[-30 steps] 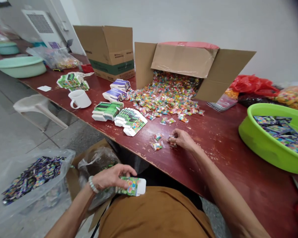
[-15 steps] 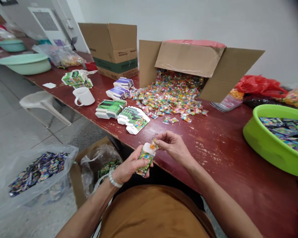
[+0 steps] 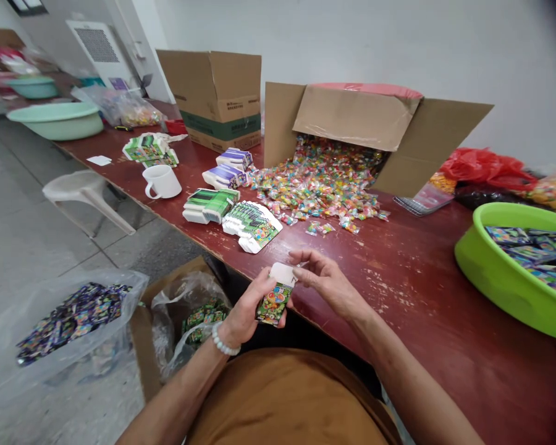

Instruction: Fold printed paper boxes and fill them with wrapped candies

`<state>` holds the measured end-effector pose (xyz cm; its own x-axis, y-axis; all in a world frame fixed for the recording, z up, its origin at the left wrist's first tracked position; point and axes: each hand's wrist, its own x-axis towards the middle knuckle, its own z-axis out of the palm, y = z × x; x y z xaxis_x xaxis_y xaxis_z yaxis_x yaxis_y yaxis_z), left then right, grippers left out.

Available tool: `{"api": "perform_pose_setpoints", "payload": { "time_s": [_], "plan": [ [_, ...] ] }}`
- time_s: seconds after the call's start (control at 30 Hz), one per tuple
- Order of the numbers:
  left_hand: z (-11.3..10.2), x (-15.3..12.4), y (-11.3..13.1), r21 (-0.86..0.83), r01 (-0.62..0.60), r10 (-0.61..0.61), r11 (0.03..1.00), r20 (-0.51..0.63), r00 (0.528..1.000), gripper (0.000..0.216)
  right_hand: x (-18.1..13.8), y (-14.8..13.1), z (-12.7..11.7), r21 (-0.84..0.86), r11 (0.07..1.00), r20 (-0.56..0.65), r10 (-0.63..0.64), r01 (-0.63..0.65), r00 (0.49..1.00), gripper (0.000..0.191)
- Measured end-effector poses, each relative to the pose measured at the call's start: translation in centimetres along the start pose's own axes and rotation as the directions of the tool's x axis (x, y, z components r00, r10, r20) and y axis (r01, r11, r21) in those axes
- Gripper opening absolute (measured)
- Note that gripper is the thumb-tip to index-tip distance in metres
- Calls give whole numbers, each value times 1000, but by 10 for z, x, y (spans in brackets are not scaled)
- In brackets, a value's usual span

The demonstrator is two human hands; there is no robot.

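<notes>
My left hand (image 3: 250, 306) is wrapped round a small printed green carton (image 3: 274, 304), held upright over the table's front edge. Its white top flap stands up. At the upper right corner of this carton, my right hand (image 3: 324, 281) has its thumb and fingertips on the flap's edge; no candy shows in them. Beyond the hands lies a fanned stack of flat green cartons (image 3: 254, 225), with another green stack (image 3: 210, 205) to its left. Wrapped candies (image 3: 324, 185) spill out of a tipped cardboard box (image 3: 347, 117) at the back.
A white mug (image 3: 163, 182) and purple carton stacks (image 3: 227, 176) stand on the red table (image 3: 412, 272). At right is a green basin (image 3: 505, 296) of dark packets. Left on the floor are a bag of packets (image 3: 74, 324), a lined box (image 3: 141, 346) and a white stool (image 3: 81, 185).
The orange candy in my right fingers is out of sight now, and these fingers have come onto the carton's flap. My view has shifted slightly.
</notes>
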<state>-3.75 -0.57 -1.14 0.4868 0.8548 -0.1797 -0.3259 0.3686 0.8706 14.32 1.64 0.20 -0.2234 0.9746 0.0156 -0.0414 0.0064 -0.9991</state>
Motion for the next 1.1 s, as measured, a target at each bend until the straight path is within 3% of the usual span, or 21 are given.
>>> {"api": "perform_pose_setpoints", "payload": {
  "time_s": [0.1,0.2,0.3,0.37,0.53,0.67,0.9,1.1],
  "plan": [
    [3,1,-3,-85,40,-42,996,-24,999,45,-4,4,8,169,982,122,67,-87,990,42],
    [4,3,-7,-77,16,-19,997,-48,999,39,-9,6,20,223,970,163,61,-97,985,39],
    [4,5,-9,-61,-64,58,996,-84,995,27,-11,7,25,49,995,48,-89,87,995,21],
    [3,6,-8,-83,-46,40,996,-82,996,26,-11,6,23,-130,966,-9,-227,224,974,20],
    [3,7,0,-244,177,-178,954,16,984,46,-11,-1,10,-263,889,161,-341,374,926,19],
    [5,7,4,-305,167,-164,938,34,986,44,-9,-4,6,-319,829,258,-390,459,884,16],
    [7,8,1,-216,74,-97,974,-95,991,51,0,1,18,-177,969,186,-137,171,973,19],
    [1,12,-4,-205,143,-155,968,-44,987,69,10,3,17,-45,994,209,106,-99,972,27]
  ]
}}
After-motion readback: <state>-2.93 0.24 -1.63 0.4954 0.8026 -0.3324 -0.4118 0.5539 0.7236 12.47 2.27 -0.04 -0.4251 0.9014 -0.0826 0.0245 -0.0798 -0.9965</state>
